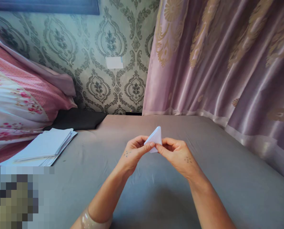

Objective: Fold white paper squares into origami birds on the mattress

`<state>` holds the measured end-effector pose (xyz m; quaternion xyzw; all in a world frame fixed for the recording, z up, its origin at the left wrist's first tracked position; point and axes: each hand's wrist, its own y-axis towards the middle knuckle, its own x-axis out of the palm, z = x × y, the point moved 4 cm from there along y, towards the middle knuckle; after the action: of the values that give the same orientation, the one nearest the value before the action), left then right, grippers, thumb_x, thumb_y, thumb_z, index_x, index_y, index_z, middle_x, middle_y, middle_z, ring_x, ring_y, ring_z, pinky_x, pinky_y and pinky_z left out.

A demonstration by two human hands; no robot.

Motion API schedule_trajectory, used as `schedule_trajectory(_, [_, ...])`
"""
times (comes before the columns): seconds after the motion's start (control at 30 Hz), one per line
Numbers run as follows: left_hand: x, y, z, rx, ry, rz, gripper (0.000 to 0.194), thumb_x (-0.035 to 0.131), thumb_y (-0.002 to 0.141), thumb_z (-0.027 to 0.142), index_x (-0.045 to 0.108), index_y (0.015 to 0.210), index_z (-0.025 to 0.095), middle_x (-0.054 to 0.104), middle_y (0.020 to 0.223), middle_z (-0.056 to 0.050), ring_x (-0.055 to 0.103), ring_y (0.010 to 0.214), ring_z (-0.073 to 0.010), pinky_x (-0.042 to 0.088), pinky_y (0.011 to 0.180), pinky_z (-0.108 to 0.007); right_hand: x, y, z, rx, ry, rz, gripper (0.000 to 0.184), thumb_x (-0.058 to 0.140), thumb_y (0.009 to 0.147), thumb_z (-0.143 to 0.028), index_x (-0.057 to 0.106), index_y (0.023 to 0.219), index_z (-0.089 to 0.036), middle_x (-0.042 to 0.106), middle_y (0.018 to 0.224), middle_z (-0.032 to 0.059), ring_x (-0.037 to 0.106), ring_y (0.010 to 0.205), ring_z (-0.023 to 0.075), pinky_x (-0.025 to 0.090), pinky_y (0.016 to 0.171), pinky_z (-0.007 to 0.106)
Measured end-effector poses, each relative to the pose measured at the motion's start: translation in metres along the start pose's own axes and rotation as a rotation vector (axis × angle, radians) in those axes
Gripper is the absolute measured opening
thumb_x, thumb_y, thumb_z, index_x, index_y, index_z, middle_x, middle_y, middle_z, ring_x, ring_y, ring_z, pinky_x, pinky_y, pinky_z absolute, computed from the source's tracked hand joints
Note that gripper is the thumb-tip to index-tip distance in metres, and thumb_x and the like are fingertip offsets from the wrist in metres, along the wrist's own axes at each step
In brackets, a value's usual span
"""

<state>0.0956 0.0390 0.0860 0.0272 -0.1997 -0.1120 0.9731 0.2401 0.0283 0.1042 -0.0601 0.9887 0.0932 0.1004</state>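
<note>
A small piece of folded white paper [155, 137] is held up over the grey-covered surface, with a pointed tip at the top and slanting sides. My left hand [136, 150] pinches its left side, the thumb lying across the front near the lower middle. From the right, my right hand [175, 151] grips the other side, its thumb tip close to the left thumb. Both hands are closed on the paper, and the fingers behind it are partly hidden.
A stack of white paper sheets [43, 144] lies at the left, near a folded black cloth [77, 118]. Pink floral fabric [20, 95] hangs at the left. Purple curtains [204, 63] come down along the right of the grey sheet [227, 178]. The lower left corner is pixelated.
</note>
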Motion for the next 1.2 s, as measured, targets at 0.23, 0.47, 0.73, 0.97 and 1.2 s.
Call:
schedule_trajectory(0.23, [-0.005, 0.003, -0.012, -0.001, -0.06, 0.059, 0.019, 0.083, 0.065, 0.031, 0.072, 0.066, 0.015, 0.068, 0.065, 0.0, 0.057, 0.064, -0.0108, 0.042, 0.071, -0.026, -0.003, 0.0, -0.001, 0.008, 0.024, 0.02, 0.028, 0.068, 0.078, -0.044, 0.075, 0.09, -0.02, 0.074, 0.084, 0.0044, 0.068, 0.079, 0.0196, 0.053, 0.074, 0.032])
schedule_trajectory(0.47, [-0.006, 0.006, -0.018, 0.047, -0.123, 0.077, 0.015, 0.083, 0.065, 0.029, 0.074, 0.067, 0.018, 0.07, 0.069, 0.0, 0.058, 0.068, -0.0111, 0.042, 0.075, -0.026, 0.0, -0.002, -0.007, -0.135, -0.125, 0.101, 0.021, 0.064, 0.083, -0.038, 0.075, 0.091, -0.022, 0.071, 0.08, 0.0019, 0.065, 0.074, 0.0159, 0.05, 0.071, 0.029])
schedule_trajectory(0.73, [-0.01, 0.006, -0.01, 0.118, -0.019, 0.027, 0.017, 0.08, 0.071, 0.033, 0.075, 0.078, 0.018, 0.07, 0.074, -0.001, 0.059, 0.07, -0.0117, 0.046, 0.075, -0.026, -0.001, -0.002, -0.008, -0.187, -0.267, 0.078, 0.021, 0.061, 0.085, -0.037, 0.077, 0.087, -0.024, 0.059, 0.067, -0.0004, 0.055, 0.063, 0.0129, 0.042, 0.055, 0.024])
schedule_trajectory(0.97, [-0.01, 0.001, 0.004, 0.16, 0.13, 0.043, 0.013, 0.078, 0.072, 0.031, 0.078, 0.077, 0.019, 0.074, 0.083, -0.004, 0.065, 0.079, -0.0169, 0.05, 0.071, -0.027, 0.003, -0.001, -0.005, -0.158, -0.271, -0.049, 0.019, 0.061, 0.085, -0.034, 0.076, 0.08, -0.024, 0.056, 0.067, -0.0017, 0.051, 0.062, 0.0116, 0.041, 0.057, 0.024])
schedule_trajectory(1.2, [-0.006, -0.002, 0.004, 0.103, 0.097, 0.103, 0.017, 0.078, 0.072, 0.033, 0.078, 0.08, 0.018, 0.076, 0.082, -0.006, 0.067, 0.073, -0.0173, 0.051, 0.067, -0.026, 0.003, 0.005, 0.006, -0.047, -0.135, -0.172, 0.022, 0.062, 0.082, -0.035, 0.069, 0.067, -0.021, 0.053, 0.066, -0.003, 0.051, 0.065, 0.0117, 0.041, 0.063, 0.026])
